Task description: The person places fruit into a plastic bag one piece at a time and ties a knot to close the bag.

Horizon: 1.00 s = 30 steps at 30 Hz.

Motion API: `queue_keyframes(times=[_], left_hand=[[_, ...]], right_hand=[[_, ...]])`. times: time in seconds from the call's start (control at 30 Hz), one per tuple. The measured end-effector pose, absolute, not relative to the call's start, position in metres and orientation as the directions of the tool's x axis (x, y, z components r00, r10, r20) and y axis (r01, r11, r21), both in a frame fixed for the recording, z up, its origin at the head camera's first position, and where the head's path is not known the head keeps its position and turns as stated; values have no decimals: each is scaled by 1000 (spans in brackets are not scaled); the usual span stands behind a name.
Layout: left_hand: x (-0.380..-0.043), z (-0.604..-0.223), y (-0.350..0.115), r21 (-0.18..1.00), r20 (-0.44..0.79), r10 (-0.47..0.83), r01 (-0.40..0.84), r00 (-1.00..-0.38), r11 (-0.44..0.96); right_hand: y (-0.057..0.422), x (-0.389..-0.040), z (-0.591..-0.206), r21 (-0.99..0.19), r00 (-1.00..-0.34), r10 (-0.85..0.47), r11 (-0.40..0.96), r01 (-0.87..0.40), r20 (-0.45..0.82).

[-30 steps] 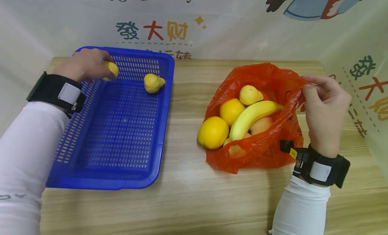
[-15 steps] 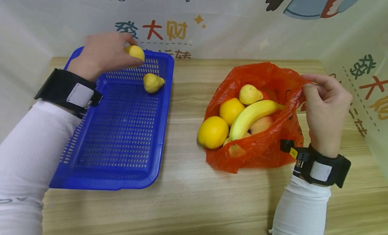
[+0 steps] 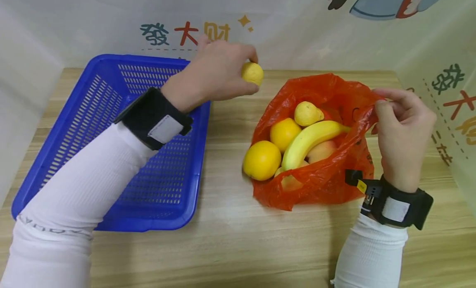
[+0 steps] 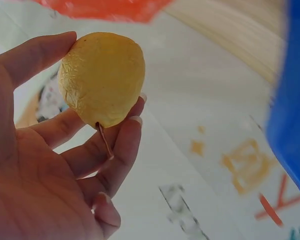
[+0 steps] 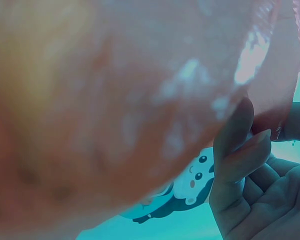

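Note:
My left hand (image 3: 219,71) pinches a yellow pear (image 3: 253,74) between thumb and fingertips, held up between the blue basket and the red plastic bag (image 3: 346,184). In the left wrist view the pear (image 4: 102,77) has slightly wrinkled skin and a thin brown stem pointing toward the palm. My right hand (image 3: 405,131) grips the bag's right rim with thumb and fingers, keeping its mouth wide. Inside the bag lie a banana (image 3: 316,135), two orange-yellow round fruits (image 3: 262,160), another small yellow pear (image 3: 308,113) and a reddish round fruit (image 3: 321,152).
The blue perforated basket (image 3: 201,168) stands at the left on the wooden table (image 3: 230,246), partly covered by my left arm. A printed white cloth (image 3: 297,32) hangs behind the table and along its right side.
My left hand has carried the pear from the basket's far left corner rightward, past its right edge. The hand now blocks the other pear in the basket. My right hand stays at the bag's rim.

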<state>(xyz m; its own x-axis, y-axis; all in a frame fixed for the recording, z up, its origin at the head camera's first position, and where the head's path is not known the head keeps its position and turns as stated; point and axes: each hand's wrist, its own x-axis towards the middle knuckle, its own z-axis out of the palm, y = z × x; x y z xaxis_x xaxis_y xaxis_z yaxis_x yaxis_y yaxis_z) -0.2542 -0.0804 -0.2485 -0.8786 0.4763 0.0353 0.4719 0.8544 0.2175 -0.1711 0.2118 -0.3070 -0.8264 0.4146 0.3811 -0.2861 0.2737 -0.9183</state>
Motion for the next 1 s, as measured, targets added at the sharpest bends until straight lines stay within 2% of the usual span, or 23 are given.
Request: queue_keyframes(times=[0.33,0.5,0.73,1.0], left_hand=[[-244,-256,-13,240,-58,675,646,-736,725],[-235,-265,11,240,-61,747,717,-662,654],[-224,-274,30,274,-40,842,805,-537,526],[-215,-285,39,258,-96,890,852,-446,455]], right_hand=[[211,-171,-306,-920,-828,409,247,-304,383],[212,-171,-307,-910,-825,396,268,-317,404],[212,-169,-305,-910,-821,407,277,-307,401],[211,-170,-305,-909,-816,405,233,-345,413]])
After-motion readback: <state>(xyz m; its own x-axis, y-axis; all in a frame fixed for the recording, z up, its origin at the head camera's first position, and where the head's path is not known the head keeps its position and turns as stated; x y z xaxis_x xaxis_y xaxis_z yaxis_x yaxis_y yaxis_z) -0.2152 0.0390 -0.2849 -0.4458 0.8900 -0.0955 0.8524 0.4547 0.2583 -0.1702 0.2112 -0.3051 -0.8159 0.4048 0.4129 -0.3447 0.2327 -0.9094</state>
